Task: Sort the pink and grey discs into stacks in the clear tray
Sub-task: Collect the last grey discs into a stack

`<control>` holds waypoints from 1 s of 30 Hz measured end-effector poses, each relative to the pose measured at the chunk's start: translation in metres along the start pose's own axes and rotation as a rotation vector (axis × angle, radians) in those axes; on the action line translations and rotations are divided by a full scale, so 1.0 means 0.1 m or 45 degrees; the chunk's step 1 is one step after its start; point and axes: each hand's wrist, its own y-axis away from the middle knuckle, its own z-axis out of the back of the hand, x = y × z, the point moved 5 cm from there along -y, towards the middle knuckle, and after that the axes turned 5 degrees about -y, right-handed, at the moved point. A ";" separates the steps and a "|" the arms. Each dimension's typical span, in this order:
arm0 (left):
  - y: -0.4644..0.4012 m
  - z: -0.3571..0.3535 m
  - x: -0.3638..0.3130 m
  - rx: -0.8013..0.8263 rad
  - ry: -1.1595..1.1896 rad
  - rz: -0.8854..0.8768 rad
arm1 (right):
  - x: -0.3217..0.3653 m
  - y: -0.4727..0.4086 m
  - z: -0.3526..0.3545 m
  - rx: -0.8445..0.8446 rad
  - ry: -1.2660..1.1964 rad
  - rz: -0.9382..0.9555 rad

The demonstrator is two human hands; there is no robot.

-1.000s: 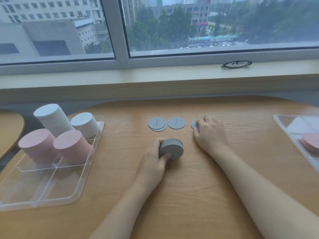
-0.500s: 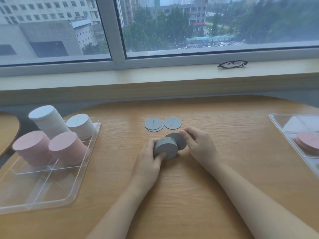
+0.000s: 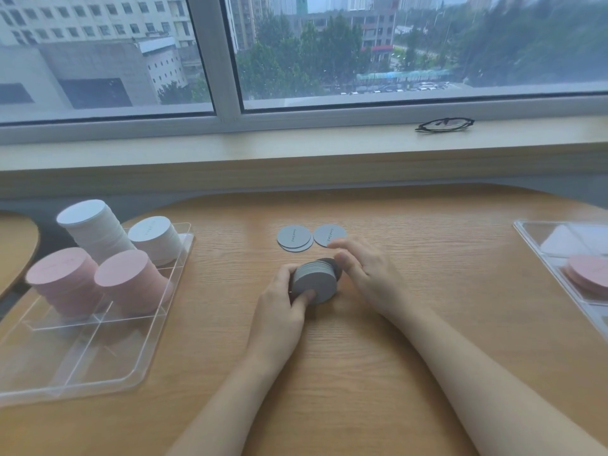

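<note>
— What's the room like from where you sit?

— I see a light wooden table (image 3: 378,373) with a rounded far edge filling the lower half of my view. At nine o'clock the curved edge of a second wooden table (image 3: 16,248) pokes in.

— And behind it?

— A pale windowsill (image 3: 230,153) runs the full width at twelve o'clock, with a pair of dark-framed glasses (image 3: 444,124) lying on it toward one o'clock. Above, a wide window (image 3: 394,44) with a white frame post at eleven o'clock. Outside I make out grey buildings, green trees and parked cars, in flat, overcast daylight.
</note>
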 end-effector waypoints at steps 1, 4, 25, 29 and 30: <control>0.00 0.00 0.01 -0.004 0.007 0.013 | -0.05 -0.04 0.00 0.009 0.113 -0.018; 0.01 0.00 0.02 -0.018 0.049 0.051 | -0.19 -0.12 -0.06 0.151 0.278 -0.139; 0.00 0.03 0.07 -0.047 0.025 0.089 | 0.01 0.02 0.06 -0.158 0.616 -0.028; 0.00 0.02 0.07 -0.044 0.000 0.071 | 0.05 0.08 0.10 -0.253 -0.126 -0.137; 0.00 0.02 0.07 -0.050 -0.006 0.068 | 0.09 0.09 0.09 -0.250 -0.233 -0.127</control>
